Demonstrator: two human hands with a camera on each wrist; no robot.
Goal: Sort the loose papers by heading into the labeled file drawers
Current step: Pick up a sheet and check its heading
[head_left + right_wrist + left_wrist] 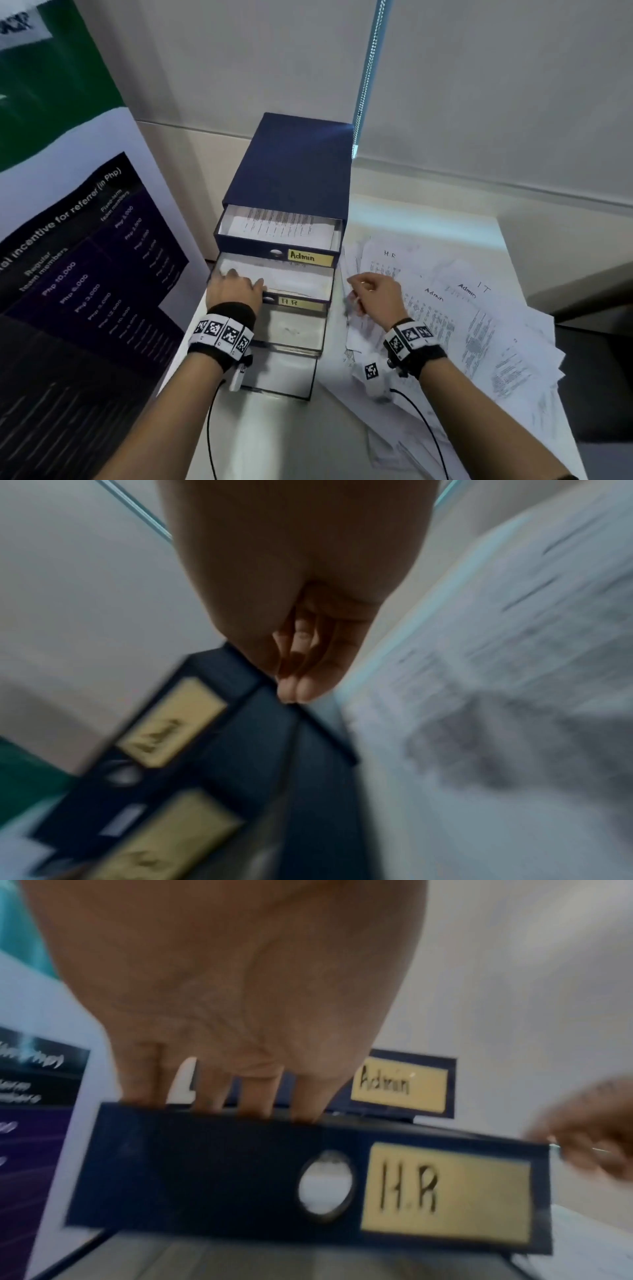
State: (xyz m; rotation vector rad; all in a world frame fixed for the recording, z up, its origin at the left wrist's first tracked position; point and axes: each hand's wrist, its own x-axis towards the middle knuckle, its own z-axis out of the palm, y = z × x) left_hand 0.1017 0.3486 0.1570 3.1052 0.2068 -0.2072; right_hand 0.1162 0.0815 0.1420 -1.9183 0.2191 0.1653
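Observation:
A navy file cabinet (294, 164) stands on the white table with its drawers pulled out in steps. The top drawer, labelled Admin (310, 257), holds printed sheets. My left hand (236, 284) reaches over the front of the HR drawer (301, 303), its fingers (219, 1091) straight and down inside on the white paper there. The HR label (445, 1191) faces the left wrist camera. My right hand (370, 291) hovers just right of the cabinet over the loose papers (445, 325). Its fingers (301, 669) are loosely curled and no sheet shows between them.
Below the HR drawer another open drawer (291, 332) looks bare. A large standing poster (85, 257) crowds the cabinet's left side. The paper pile, with headings HR, Admin and IT, spreads to the table's right edge (534, 308). A blind chain (368, 68) hangs behind.

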